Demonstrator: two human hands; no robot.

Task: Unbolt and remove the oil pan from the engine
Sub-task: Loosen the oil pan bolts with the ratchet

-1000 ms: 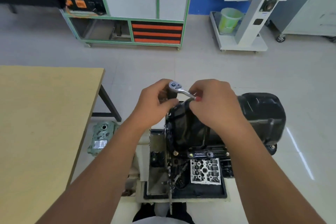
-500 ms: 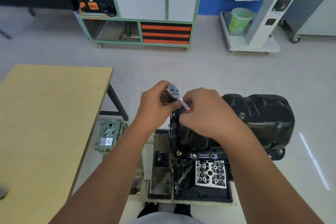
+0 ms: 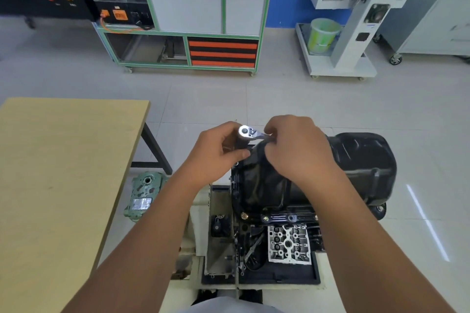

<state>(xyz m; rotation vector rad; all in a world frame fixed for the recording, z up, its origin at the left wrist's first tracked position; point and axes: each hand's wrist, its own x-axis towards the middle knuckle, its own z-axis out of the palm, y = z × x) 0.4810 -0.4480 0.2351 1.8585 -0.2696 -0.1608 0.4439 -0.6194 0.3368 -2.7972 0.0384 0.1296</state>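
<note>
The black oil pan (image 3: 361, 162) sits on top of the upturned engine (image 3: 287, 241) on a stand in front of me. A chrome ratchet wrench (image 3: 248, 132) stands over the pan's far left corner, its head up. My left hand (image 3: 216, 152) curls round the socket part below the ratchet head. My right hand (image 3: 297, 147) grips the ratchet's handle, which is mostly hidden under its fingers. Bolts (image 3: 244, 215) show along the pan's near flange.
A wooden table (image 3: 58, 173) stands to the left, its leg near the engine. A green gearbox housing (image 3: 143, 195) lies on the floor beside it. Green-framed cabinets (image 3: 203, 25), a white machine (image 3: 356, 20) and a green bucket (image 3: 323, 33) stand at the far side.
The ratchet handle has swung back and forth a little in my right hand while my left hand stays under the head. The view has shifted slightly.
</note>
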